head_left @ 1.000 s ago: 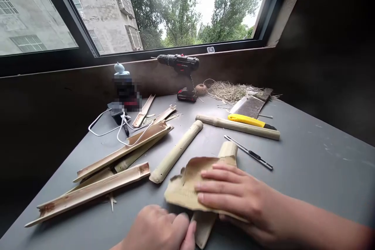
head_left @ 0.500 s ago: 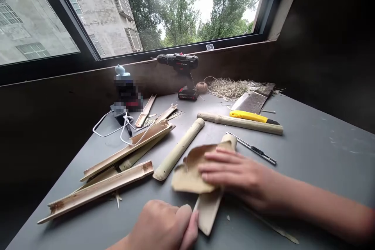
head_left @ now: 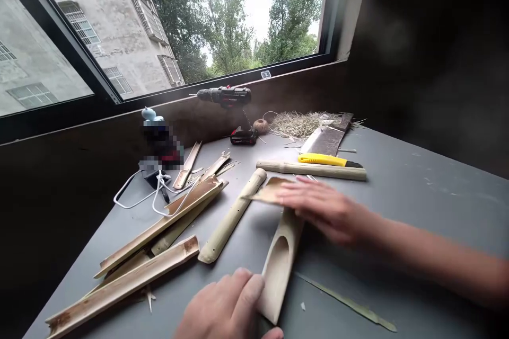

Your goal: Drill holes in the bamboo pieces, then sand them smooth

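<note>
My left hand (head_left: 225,304) grips the near end of a bamboo tube (head_left: 279,273) whose near part is cut open on a long slant, showing its pale hollow inside. My right hand (head_left: 328,209) lies with fingers extended over a curled tan sheet that looks like sandpaper (head_left: 265,196), pressing it on the far, uncut part of the tube. The tube's far end is hidden under the sheet and hand. Left of it rests another bamboo tube (head_left: 233,217) with small holes. A thin green bamboo strip (head_left: 350,304) lies to the right.
Split bamboo halves (head_left: 127,286) lie at left near a white cable (head_left: 161,183). Farther back are a cordless drill (head_left: 226,96), a twine ball (head_left: 260,126), a straw heap (head_left: 296,124), a broad blade (head_left: 324,139), and a yellow knife (head_left: 322,159) on a bamboo stick (head_left: 278,166).
My right hand has slid the sandpaper away from me along the tube, uncovering the slanted opening. My left hand still holds the near end. The view has shifted slightly.
</note>
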The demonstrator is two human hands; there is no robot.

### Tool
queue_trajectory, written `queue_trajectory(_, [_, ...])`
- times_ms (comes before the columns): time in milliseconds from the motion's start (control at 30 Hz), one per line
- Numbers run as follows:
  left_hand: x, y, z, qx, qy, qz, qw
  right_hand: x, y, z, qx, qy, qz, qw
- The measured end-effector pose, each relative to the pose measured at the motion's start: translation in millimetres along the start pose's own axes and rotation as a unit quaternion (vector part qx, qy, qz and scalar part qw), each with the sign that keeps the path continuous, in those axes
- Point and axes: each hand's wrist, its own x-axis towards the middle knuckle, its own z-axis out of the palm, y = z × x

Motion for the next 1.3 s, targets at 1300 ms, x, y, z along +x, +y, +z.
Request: queue_trajectory(1300, [-4.0, -15.5, 3.0, -0.268, -0.171, -0.238, 0.918, -3.8, 1.1, 9.1, -0.006, -0.026, 0.005, 1.0])
